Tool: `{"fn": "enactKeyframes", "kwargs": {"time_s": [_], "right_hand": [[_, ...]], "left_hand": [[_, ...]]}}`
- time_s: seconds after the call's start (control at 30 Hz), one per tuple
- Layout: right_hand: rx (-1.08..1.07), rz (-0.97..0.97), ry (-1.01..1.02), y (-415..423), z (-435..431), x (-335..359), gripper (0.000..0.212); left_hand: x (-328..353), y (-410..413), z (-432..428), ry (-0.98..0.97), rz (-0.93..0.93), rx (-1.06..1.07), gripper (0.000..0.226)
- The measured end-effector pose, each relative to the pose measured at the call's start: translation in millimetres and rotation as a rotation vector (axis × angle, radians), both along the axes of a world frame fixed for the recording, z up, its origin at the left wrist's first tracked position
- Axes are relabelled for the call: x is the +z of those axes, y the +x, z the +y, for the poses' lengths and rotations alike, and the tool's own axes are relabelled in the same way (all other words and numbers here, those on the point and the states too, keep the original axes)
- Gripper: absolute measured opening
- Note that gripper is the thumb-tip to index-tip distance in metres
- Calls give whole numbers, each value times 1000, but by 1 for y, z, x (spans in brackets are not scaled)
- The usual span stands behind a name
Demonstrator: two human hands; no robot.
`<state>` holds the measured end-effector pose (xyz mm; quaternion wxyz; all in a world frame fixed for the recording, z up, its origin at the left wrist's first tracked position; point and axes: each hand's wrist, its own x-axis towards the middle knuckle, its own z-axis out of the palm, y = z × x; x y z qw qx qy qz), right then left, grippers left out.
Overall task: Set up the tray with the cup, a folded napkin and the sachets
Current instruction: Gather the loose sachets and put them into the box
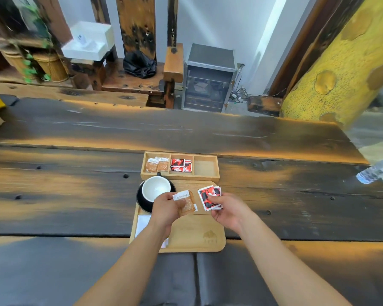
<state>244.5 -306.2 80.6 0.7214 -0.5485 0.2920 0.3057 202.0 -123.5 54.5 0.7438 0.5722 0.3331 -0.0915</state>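
Note:
A light wooden tray lies on the dark table near me. At its far left a white cup stands on a black saucer. A white folded napkin lies at the tray's left, partly hidden by my left forearm. My left hand grips brown sachets above the middle of the tray. To their right, my right hand holds red-and-black sachets fanned out above the tray.
Behind the tray stands a three-part wooden box with brown sachets on the left, red sachets in the middle, and the right part bare. A plastic bottle lies at the table's right edge.

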Motion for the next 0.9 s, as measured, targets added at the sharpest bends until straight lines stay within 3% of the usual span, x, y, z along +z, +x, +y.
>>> {"fn": "enactKeyframes", "kwargs": {"time_s": [0.3,0.47,0.6,0.77,0.9], "right_hand": [[14,-3,-65,34,79,13,15],[278,-219,-415,92,104,6,25],[558,-421,-749,150,117,-13,22],[864,-454,-982,200,134,-56,17],[1059,-446,-1083,221,143,-86,16]], "left_hand": [[6,38,98,67,-5,-43,22],[5,96,144,349,-89,-196,20],[-6,150,171,767,-128,-473,22],[-39,206,171,1086,-170,-924,22],[-69,233,161,1245,-178,-1196,36]]}}
